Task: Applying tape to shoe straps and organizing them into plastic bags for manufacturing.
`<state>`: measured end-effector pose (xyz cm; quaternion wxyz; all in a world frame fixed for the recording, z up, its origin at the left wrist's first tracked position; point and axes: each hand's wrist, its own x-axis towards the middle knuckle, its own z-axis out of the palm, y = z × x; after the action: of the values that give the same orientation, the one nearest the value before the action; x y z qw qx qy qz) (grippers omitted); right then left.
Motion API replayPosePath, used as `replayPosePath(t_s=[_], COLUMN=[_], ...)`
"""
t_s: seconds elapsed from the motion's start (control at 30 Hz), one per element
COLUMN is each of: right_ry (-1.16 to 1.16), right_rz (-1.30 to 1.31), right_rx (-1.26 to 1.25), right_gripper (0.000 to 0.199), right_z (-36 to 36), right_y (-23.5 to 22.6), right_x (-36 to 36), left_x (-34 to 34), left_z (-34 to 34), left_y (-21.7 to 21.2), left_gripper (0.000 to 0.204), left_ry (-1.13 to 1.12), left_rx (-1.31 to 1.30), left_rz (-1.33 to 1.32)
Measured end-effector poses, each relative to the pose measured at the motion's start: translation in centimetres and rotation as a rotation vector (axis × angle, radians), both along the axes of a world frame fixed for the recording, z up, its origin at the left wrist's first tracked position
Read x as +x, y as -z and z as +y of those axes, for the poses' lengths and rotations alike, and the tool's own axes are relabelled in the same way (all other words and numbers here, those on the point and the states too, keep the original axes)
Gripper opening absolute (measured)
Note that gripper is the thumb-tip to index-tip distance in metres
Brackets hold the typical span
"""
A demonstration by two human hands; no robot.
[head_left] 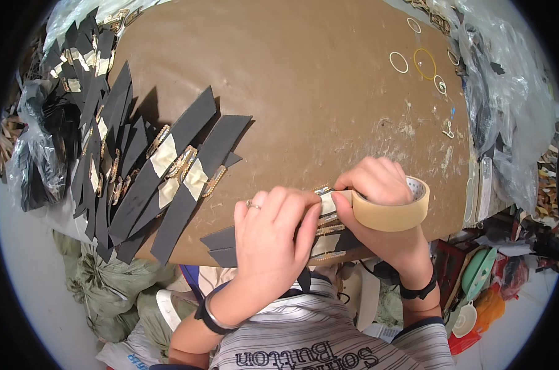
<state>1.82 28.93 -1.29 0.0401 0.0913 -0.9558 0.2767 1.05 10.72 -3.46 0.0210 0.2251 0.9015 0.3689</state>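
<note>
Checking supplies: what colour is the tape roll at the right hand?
The tape roll is pale yellowish tan; it shows best in the head view.

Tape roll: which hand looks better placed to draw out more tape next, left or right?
Probably the right hand: the tape roll appears looped around it, its thumb beside the pulled-out tape. The left hand rests over the black strips, apart from the roll.

Bright, fairly even light, source out of view. Shadows beside black strips (190,117) on counter (304,92). Glare on clear plastic sheeting (519,80). Centre sharp; rim softer, edges bowed (fisheye, black corners).
</note>
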Motion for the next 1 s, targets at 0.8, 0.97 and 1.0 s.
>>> replayPosePath(t_s=[0.8, 0.97, 1.0], right_ry=[0.243, 0.390, 0.368], right_rz=[-0.428, -0.222, -0.077], right_rx=[-0.108, 0.266, 0.280], right_gripper=[0.036, 0.033, 0.034], right_z=[11.1, 14.0, 13.9], right_y=[-6.0, -3.8, -4.1], right_x=[5.8, 4.2, 4.0], left_x=[-0.5, -0.5, -0.5], left_z=[1.2, 0.0, -0.9], left_y=[-1.6, -3.8, -5.9], left_gripper=[0.039, 0.037, 0.025], left_ry=[0.052, 0.194, 0.164], left_rx=[-0.059, -0.028, -0.008], left_rz=[-0.038, 0.145, 0.147])
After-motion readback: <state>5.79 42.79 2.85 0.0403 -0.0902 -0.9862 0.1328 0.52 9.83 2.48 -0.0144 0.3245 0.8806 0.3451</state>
